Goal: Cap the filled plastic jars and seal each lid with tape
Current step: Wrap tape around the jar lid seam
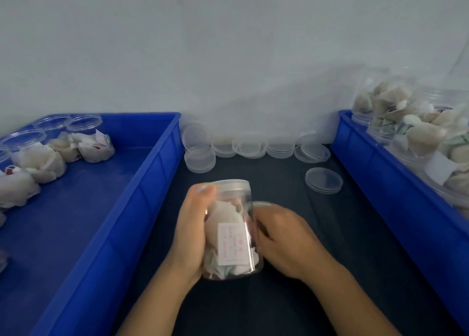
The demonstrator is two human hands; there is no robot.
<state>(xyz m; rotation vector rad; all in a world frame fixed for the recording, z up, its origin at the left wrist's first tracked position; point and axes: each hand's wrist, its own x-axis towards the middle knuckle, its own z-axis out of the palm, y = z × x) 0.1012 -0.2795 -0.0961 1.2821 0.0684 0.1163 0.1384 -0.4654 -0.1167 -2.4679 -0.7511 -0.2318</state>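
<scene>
Head view: left grip [191, 230] clamps one capped jar [232, 230]; right grip [284, 236] unclear; two blue trays [157, 173].

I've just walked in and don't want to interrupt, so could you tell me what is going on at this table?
A person is capping and sealing filled plastic jars. The left hand grips a capped jar of pale sachets over the dark table, while the right hand rests against its side; its blur hides what it does. Spare lids line the wall. The left blue bin holds jars standing upright; the right blue bin holds jars lying on their sides.
</scene>
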